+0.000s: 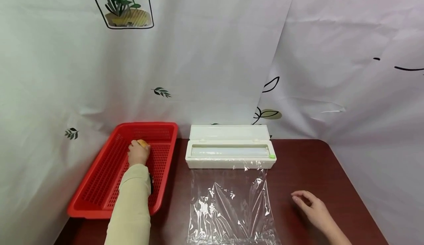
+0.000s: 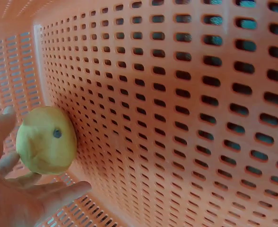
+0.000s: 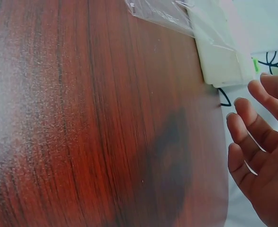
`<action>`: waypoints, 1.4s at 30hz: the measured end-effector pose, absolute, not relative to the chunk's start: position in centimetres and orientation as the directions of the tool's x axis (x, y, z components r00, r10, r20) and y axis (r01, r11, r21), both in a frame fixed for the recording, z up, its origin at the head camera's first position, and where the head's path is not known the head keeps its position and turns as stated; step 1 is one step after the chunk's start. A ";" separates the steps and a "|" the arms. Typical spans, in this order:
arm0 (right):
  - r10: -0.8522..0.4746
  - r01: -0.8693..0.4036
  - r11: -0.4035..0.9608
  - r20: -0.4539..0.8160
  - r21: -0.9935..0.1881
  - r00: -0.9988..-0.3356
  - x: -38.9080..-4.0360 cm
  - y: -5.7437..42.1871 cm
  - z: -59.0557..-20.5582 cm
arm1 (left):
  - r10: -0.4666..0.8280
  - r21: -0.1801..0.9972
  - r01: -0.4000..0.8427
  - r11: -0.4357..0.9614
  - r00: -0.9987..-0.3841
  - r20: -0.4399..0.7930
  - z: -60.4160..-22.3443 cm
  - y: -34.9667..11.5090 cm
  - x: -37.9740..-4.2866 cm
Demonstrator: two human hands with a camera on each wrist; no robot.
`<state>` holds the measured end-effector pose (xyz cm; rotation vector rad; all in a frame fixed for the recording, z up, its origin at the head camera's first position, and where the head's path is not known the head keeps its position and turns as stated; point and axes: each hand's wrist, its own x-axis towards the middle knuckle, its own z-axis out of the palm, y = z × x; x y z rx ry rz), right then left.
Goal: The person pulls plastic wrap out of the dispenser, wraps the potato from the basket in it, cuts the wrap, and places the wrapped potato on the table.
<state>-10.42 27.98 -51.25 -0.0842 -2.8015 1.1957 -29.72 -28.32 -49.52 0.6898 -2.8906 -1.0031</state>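
In the head view my left hand reaches down into the red basket. A yellow, rounded fruit or vegetable with one dark spot rests against the perforated basket floor in the left wrist view. The fingers of that hand are spread around its near side, the thumb beside it and the little finger stretched out straight. My right hand hovers over the table's right side, fingers loosely bent and holding nothing. Between the hands, a sheet of clear plastic wrap stretches from a white wrap dispenser toward me.
The dispenser's lid stands open behind the wrap roll, with a small green piece at its right end. Everything is on a dark red-brown wooden table. White printed cloth hangs behind and at both sides.
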 end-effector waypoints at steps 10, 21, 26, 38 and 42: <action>0.059 0.036 0.696 0.006 -0.717 -0.998 -11.3 28.1 -51.1 | -0.465 0.620 -0.496 0.608 -0.856 -0.228 -49.4 -28.9 -28.7; 0.040 0.019 0.693 0.011 -0.721 -0.999 -12.6 28.0 -51.0 | -0.329 0.724 -0.317 0.613 -0.935 -0.131 -47.4 -28.0 -29.2; 0.032 -0.009 0.694 0.043 -0.720 -0.999 -13.1 27.8 -51.1 | -0.198 0.764 -0.253 0.594 -0.966 -0.167 -45.7 -26.3 -29.4; 0.014 -0.084 0.697 0.130 -0.713 -0.991 -15.5 27.5 -50.6 | 0.035 0.837 -0.024 0.547 -0.998 -0.052 -43.4 -21.5 -29.6; 0.012 -0.088 0.697 0.134 -0.712 -0.991 -15.4 27.4 -50.3 | 0.044 0.866 -0.010 0.500 -0.998 -0.037 -42.8 -19.6 -28.7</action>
